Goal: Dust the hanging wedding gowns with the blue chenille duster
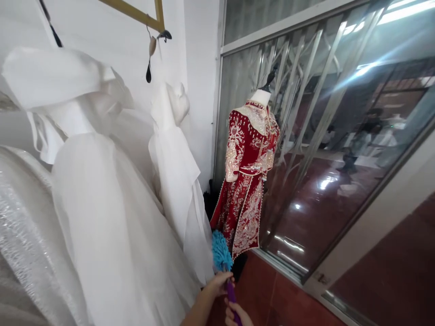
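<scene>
A duster with a blue fluffy head (221, 251) and a purple handle (231, 293) is held out in front of me, low in the view. My left hand (220, 281) grips its shaft just below the blue head, fingers closed. Lower down, my right hand (238, 314) is wrapped round the purple handle, partly cut off by the bottom edge. Beyond the duster stands a red embroidered dress (243, 149) on a mannequin. The duster's head appears in front of the skirt's lower left part; whether it touches the cloth I cannot tell.
White gowns (91, 190) hang along the left wall, and a slimmer white dress (176, 172) hangs in the corner. Hangers dangle from a gold-coloured frame (136, 12). A glass door with a metal frame (326, 283) lines the right side, above a red-brown floor (268, 290).
</scene>
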